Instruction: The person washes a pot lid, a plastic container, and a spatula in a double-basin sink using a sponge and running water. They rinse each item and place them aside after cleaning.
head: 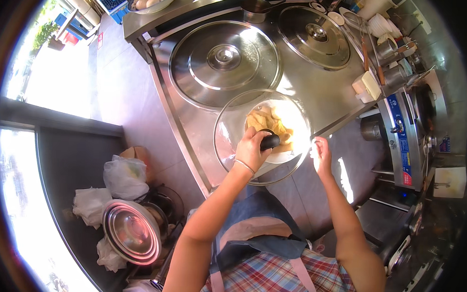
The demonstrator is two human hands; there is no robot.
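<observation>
My left hand [250, 148] grips the black knob [270, 141] of a clear glass lid with a metal rim [222, 161]. Under the glass, yellowish, folded-looking pieces of food [258, 121] lie in a pale round vessel [278, 159]. Strong glare hides the right part of the lid and vessel, and I cannot tell whether the lid rests on the vessel. Just right of the lid's rim is my right hand [323, 158], fingers bent. Its fingertips are washed out by sunlight, so contact with the rim is unclear.
Two large steel lids [205, 67] [298, 44] cover round openings or pots in the steel counter [308, 94]. Behind them stands a small saucepan [254, 16]. A white lidded box [366, 87] sits at right, before utensils. Nested steel bowls [132, 232] are low at left.
</observation>
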